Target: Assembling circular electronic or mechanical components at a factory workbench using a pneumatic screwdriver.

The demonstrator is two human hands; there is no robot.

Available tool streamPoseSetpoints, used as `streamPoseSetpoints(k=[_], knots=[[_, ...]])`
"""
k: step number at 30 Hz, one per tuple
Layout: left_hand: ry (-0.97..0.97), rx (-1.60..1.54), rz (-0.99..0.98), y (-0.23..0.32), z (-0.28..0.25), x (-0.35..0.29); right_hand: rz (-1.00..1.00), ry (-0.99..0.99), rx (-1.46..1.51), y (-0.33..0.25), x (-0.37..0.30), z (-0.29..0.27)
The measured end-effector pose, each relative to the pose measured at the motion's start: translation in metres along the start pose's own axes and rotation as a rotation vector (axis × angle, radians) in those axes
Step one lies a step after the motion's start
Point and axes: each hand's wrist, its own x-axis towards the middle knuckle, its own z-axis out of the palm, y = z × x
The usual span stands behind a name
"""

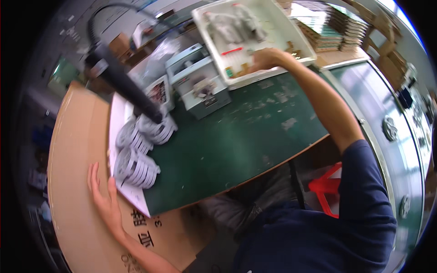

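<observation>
My left hand (105, 202) rests against the large cardboard box (73, 168) at the left, its fingers spread and holding nothing. Close beside it, stacks of grey ribbed round castings (136, 169) stand on the table's left end. My right arm stretches across the table, and my right hand (268, 60) is down inside the near side of a white tray (239, 82). Its fingers point down and are smeared by motion, so any hold is hidden. Near them lie small yellowish pieces (246, 69) and a red stick-like item (232, 51).
A grey box-shaped device (205, 100) stands left of the tray on the green table (218, 145). A black flexible-arm tool (127, 84) hangs over the castings. Stacked boards (327, 27) sit at the far right. A red stool (325, 186) is under the table's front edge.
</observation>
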Motion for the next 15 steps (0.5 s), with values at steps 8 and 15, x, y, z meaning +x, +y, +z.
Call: streamPoseSetpoints(k=[8,15], knots=[[-0.412,-0.085,-0.249,-0.032,-0.013,0.039,-0.090,0.075,0.259,0.026,0.000,-0.002],[-0.637,0.289,-0.252,-0.036,0.023,0.075,-0.061,0.064,0.451,0.021,-0.008,-0.006]])
